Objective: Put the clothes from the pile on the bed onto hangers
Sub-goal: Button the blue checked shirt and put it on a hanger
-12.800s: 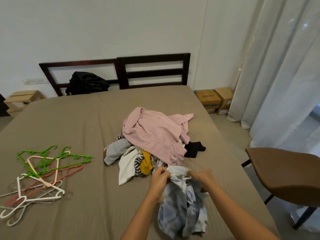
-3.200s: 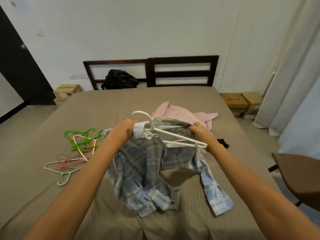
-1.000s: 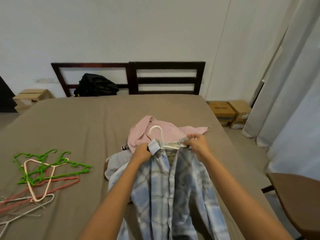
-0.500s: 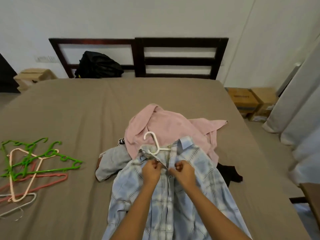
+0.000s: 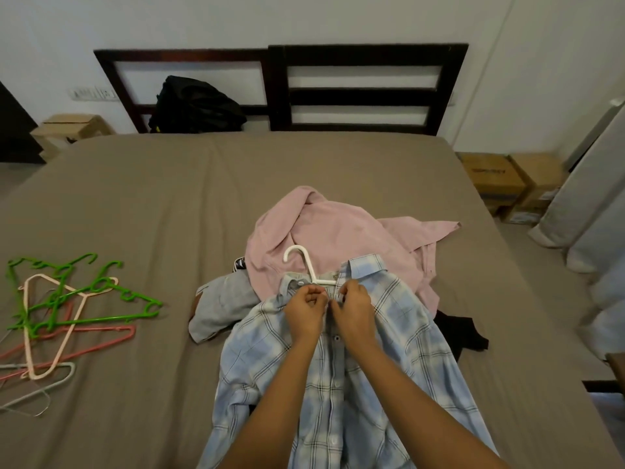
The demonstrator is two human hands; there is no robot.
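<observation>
Head view: taupe bed [image 5: 169,198], white walls [image 5: 304,18]; left hand [image 5: 306,314] and right hand [image 5: 355,311] pinch blue plaid shirt [image 5: 409,336] at its placket; white plastic hanger [image 5: 301,258] hook points beyond.

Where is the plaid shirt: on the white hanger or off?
On: the white hanger sticks out of the plaid shirt at the collar; left hand and right hand pinch its front.
</observation>
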